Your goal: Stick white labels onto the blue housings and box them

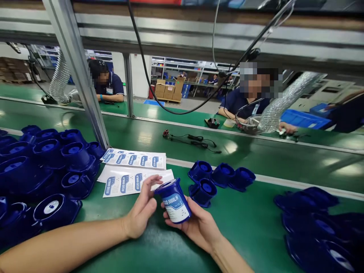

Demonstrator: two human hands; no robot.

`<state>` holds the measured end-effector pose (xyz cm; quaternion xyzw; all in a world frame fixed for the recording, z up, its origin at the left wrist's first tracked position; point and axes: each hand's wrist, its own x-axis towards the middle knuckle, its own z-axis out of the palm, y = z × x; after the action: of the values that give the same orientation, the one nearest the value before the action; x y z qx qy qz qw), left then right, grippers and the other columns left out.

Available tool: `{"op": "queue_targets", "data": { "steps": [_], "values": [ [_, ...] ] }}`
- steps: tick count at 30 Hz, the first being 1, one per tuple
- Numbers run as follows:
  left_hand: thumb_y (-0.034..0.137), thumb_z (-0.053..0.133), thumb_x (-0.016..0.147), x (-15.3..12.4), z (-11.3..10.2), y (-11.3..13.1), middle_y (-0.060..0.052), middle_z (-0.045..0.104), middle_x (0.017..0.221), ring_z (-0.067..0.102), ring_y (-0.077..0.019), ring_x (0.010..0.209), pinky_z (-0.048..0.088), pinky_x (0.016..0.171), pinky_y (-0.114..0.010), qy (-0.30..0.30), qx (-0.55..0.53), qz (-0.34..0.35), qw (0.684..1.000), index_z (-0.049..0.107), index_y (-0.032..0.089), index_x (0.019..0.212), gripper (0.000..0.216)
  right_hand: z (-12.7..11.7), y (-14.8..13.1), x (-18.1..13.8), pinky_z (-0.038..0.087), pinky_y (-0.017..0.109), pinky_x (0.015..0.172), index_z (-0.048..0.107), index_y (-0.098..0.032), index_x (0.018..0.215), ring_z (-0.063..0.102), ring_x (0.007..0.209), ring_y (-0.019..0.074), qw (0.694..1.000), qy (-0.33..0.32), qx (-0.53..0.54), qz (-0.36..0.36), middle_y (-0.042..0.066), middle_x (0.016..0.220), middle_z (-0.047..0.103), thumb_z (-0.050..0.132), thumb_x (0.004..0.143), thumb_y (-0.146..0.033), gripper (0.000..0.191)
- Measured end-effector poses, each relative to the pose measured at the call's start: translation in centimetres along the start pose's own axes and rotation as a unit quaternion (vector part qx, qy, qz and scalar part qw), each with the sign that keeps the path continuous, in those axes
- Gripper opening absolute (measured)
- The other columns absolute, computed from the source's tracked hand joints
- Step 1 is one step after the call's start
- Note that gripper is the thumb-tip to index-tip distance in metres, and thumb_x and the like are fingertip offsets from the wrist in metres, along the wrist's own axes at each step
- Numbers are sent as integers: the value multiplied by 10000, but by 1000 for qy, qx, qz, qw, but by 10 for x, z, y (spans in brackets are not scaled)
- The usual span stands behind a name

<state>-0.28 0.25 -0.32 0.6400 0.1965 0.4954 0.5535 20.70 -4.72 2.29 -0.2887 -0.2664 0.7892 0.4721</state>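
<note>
the blue housing [173, 203] is held above the near part of the green table [244, 231], its printed label [176, 208] turned toward the person. the right hand [203, 227] carries it: its fingers are wrapped around the barrel from the right and from below, with some fingertips showing past the lower left side. the left hand [140, 214] is just beside the housing, fingers loosely curved and parted, gripping nothing. from those fingers the housing lies directly to the right, its flanged rim level with the fingertips; whether a fingertip touches the rim cannot be told.

the long axis is tilted: the wide rim end points up and a little left, toward the left hand, and the narrower end points down and right, into the right palm. the right hand is plainly the nearer, being in contact.

beyond the left hand, toward the table's far edge, lie the label sheets [122, 184]. a small group of loose housings [224, 175] sits past the held one, near that same edge. a larger pile of housings [47, 151] fills the table's left side.
</note>
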Motion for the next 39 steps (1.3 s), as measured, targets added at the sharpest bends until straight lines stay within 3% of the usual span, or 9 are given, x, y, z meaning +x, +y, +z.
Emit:
{"op": "queue_targets", "data": {
  "steps": [4,7,11,17,25,27,30,34,39],
  "values": [
    [519,470,1105,-9,3,-3,-103,363,1698,320,-354,1577,210,1316,-593,-84,-67,-80,991,183,356,1671,655,-2,5,0,567,493,1040,764,-235,1318,802,1035,290,999,-28,4,-21,125,1181,831,903,847,-457,539],
    [539,491,1095,-10,4,-2,-114,500,1575,461,-337,1469,338,1248,-575,-89,-91,-82,988,274,333,1616,601,-1,9,0,550,491,1064,767,-210,1312,787,1065,299,999,-28,-19,-28,131,1147,831,917,824,-435,558],
    [592,572,1046,-8,7,-2,-112,568,1467,551,-310,1336,412,1184,-543,-51,-103,-102,988,401,297,1478,550,6,11,2,551,473,1065,770,-221,1321,774,1096,303,998,-22,-57,-34,119,1162,825,909,822,-423,556],
    [660,670,971,-8,14,-7,-105,623,1355,588,-292,1250,415,1160,-533,33,-115,-157,980,403,286,1382,617,16,13,5,539,485,1093,758,-247,1354,778,1102,304,995,7,-94,-43,99,1152,832,906,844,-403,554],
    [630,838,848,-5,18,-5,-102,638,1301,622,-250,1145,484,1051,-449,42,-141,-167,975,341,282,1371,802,12,21,8,492,486,1154,783,-250,1302,708,1247,314,988,38,-121,-85,110,1293,795,893,859,-427,489],
    [588,868,824,-5,19,0,-113,622,1324,634,-250,1130,505,1019,-434,33,-138,-168,976,303,282,1393,859,12,21,8,470,492,1172,782,-247,1298,705,1252,319,988,36,-118,-87,116,1307,790,896,852,-431,496],
    [393,925,749,-5,20,7,-128,616,1344,667,-257,1077,543,958,-426,17,-100,-183,978,213,291,1470,1018,12,19,7,442,495,1193,781,-240,1289,702,1259,328,990,36,-106,-88,121,1296,794,917,819,-431,525],
    [178,948,608,-4,18,11,-121,647,1314,699,-271,1011,576,907,-435,-3,-23,-190,982,83,308,1571,1300,10,14,6,486,533,1132,786,-227,1241,753,1167,344,997,31,-51,-56,136,1189,824,887,842,-465,476],
    [225,1026,582,-4,17,4,-175,524,1523,656,-327,1235,566,1004,-434,18,-14,-149,989,255,328,1555,1246,7,12,4,567,525,964,756,-204,1259,795,1025,344,1000,5,-12,-7,159,1138,826,791,912,-544,487]
  ]
}}
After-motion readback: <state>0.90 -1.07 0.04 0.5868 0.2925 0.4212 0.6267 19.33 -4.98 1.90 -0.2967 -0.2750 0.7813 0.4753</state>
